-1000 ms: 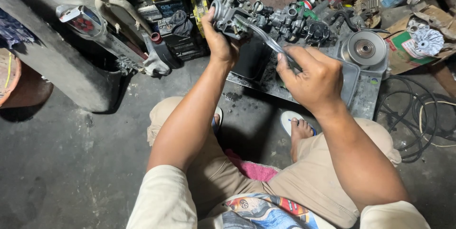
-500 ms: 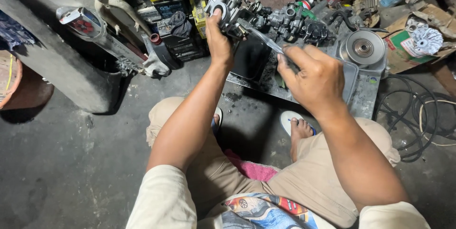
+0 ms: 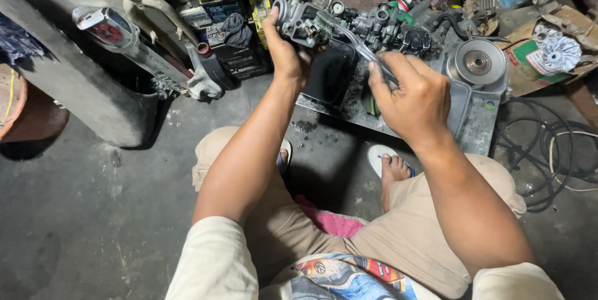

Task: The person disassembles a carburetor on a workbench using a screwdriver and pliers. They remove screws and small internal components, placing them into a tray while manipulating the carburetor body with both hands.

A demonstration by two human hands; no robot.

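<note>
Right hand (image 3: 414, 98) is fisted around a slim metal tool (image 3: 358, 42), whose shaft slants up-left into the small grey carburetor (image 3: 305, 14). Left hand (image 3: 286, 51) clamps that carburetor from below, above the cluttered metal tray (image 3: 479, 126).

Dim, uneven light falls from above and somewhat ahead, brightest on the forearms and on the pulley disc (image 3: 478, 62), which shows a mild sheen. Deep shadow pools on the floor (image 3: 75, 225) between the knees and under the clutter. The long tool (image 3: 358, 45) is smeared by motion blur. Straight lines bow slightly toward the edges.
</note>
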